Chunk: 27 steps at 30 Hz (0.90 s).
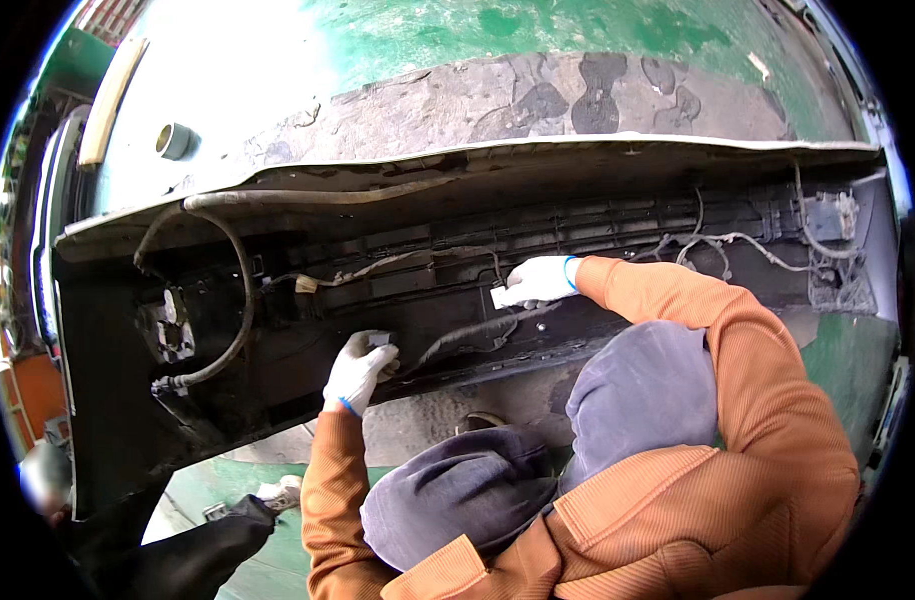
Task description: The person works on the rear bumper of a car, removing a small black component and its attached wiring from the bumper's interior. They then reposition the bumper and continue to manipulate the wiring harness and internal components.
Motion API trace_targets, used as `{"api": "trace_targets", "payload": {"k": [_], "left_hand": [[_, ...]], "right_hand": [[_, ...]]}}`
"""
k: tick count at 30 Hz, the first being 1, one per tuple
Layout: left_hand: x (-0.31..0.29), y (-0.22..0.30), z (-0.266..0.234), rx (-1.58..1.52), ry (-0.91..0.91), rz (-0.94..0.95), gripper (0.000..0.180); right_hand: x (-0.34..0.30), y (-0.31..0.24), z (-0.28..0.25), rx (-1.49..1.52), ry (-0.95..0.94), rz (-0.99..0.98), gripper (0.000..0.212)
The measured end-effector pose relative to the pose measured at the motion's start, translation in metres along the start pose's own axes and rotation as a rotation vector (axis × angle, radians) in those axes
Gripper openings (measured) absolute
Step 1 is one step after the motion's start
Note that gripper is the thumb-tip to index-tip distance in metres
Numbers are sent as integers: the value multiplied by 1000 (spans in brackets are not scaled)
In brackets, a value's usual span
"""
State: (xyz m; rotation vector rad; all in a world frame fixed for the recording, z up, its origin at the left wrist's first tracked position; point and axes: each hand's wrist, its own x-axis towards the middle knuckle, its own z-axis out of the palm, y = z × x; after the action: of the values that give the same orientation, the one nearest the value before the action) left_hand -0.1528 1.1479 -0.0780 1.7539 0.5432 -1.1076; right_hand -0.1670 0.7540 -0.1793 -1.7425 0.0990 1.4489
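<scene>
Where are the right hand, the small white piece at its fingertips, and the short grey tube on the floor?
Right hand [540, 281]: head view, back of the hand.
Small white piece [499, 297]: head view, its exposed face.
Short grey tube [182, 142]: head view, its outer wall.

A long black moulded panel [448, 310] spans the view from 9 to 3 o'clock. Just below centre, toward 8 o'clock, the left grip [360, 372], a white-gloved hand, curls over it, a small grey piece [379, 339] by the fingertips. Toward 2 o'clock, near the centre, the right grip [540, 281], also gloved, pinches a small white piece [499, 298]. A looped hose [248, 290] lies at 9 o'clock, pale wiring [748, 240] at 3. A short tube [174, 141] sits on the floor [248, 100] at 10 o'clock.
</scene>
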Motion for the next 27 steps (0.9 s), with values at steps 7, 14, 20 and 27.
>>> {"api": "trace_targets", "payload": {"k": [7, 14, 20, 27], "left_hand": [[23, -28, 20, 204, 15, 32, 42], [23, -10, 29, 643, 146, 99, 72], [-2, 39, 15, 739, 198, 185, 65], [-2, 112, -3, 396, 229, 500, 52]], "right_hand": [[3, -5, 43, 14, 300, -101, 41], [1, 15, 21, -379, 241, -226, 40], [-22, -4, -13, -344, 362, -345, 39], [-70, -84, -52, -348, 445, -595, 29]]}}
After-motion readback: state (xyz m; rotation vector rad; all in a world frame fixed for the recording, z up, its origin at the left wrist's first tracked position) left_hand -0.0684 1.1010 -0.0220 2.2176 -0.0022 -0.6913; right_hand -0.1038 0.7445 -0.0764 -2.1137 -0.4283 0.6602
